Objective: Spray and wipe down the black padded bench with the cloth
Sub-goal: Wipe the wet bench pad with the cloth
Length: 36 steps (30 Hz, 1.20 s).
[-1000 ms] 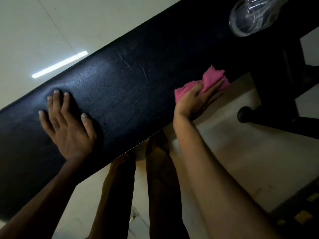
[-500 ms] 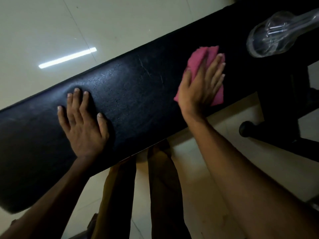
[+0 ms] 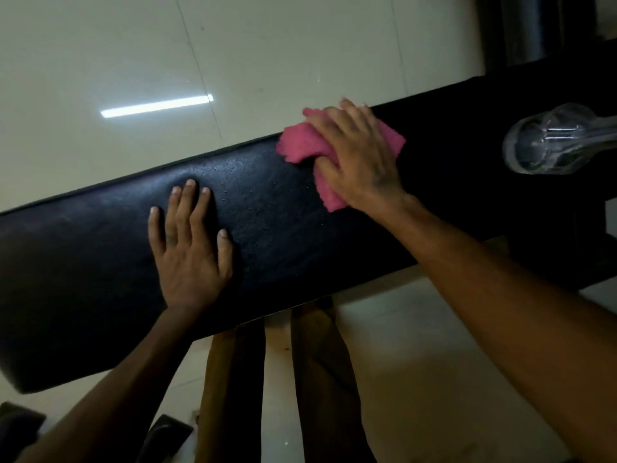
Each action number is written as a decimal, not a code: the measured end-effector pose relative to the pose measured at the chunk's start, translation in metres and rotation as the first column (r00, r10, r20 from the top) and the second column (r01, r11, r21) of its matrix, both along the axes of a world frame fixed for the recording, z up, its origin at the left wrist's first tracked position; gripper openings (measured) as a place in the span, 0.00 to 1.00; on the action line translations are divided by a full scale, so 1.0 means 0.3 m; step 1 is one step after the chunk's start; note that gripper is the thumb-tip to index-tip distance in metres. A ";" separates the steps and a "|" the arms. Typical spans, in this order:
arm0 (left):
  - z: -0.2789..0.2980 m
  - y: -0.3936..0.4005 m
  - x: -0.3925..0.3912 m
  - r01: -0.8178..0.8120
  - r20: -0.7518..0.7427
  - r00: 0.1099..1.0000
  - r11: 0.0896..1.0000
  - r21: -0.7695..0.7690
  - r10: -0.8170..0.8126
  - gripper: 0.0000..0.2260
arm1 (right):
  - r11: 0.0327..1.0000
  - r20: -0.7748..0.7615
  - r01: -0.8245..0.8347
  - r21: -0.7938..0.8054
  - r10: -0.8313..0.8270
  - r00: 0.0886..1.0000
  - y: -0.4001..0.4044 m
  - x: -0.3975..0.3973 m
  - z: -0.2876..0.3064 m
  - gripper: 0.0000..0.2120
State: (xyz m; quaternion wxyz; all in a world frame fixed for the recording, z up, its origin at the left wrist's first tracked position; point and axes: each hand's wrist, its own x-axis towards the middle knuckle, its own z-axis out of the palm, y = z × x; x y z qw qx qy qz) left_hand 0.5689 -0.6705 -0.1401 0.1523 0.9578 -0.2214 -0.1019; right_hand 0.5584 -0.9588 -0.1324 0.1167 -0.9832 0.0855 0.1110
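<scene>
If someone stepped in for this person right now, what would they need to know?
Left hand: flat and open on the black padded bench, bracing, holding nothing.
Right hand: pressing the pink cloth onto the pad near its far edge.
Clear spray bottle: lying on the bench at the right.
Done: droplets show mid-pad, so spraying has happened.
Left: wipe the wet middle and the left end.

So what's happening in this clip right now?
A person is wiping a black padded bench. The right hand presses a pink cloth flat on the pad near its far edge. The left hand lies open on the pad, apparently bracing. Fine droplets show on the pad between the hands, so that part looks not yet wiped. A clear bottle lies on the bench to the right, untouched.
</scene>
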 end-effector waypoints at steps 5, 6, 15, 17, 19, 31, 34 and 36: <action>-0.015 0.003 0.000 0.003 0.040 0.999 1.000 -0.003 -0.003 0.28 | 0.775 0.092 0.619 -0.131 -0.612 0.786 -0.101 -0.008 -0.017 0.29; -0.016 0.005 -0.001 0.003 0.044 0.999 1.000 -0.004 -0.003 0.28 | 0.790 0.092 0.598 -0.133 -0.591 0.801 -0.056 -0.010 -0.016 0.29; -0.020 0.010 0.001 0.006 0.046 0.999 1.000 -0.008 -0.005 0.28 | 0.819 0.143 0.556 -0.144 -0.539 0.830 0.055 -0.160 -0.017 0.31; -0.020 0.012 0.001 0.006 0.047 0.999 1.000 -0.008 -0.006 0.28 | 0.826 0.165 0.553 -0.112 -0.533 0.830 0.177 -0.183 -0.017 0.31; -0.020 0.012 0.001 0.014 0.046 0.999 1.000 -0.010 -0.014 0.28 | 0.978 0.081 0.205 -0.043 -0.201 0.976 0.244 -0.257 -0.020 0.31; -0.020 0.019 -0.001 0.034 0.037 0.999 0.999 -0.004 -0.034 0.28 | 0.996 0.071 0.050 -0.073 -0.045 0.996 0.262 -0.241 -0.026 0.33; -0.019 0.022 0.003 0.039 0.030 0.999 0.999 -0.017 -0.038 0.27 | 0.976 0.080 0.189 -0.105 -0.181 0.980 0.135 -0.279 -0.023 0.35; -0.021 0.025 0.002 0.043 0.022 0.999 0.999 -0.024 -0.043 0.27 | 0.757 0.147 0.641 -0.126 -0.625 0.767 0.133 -0.253 -0.022 0.33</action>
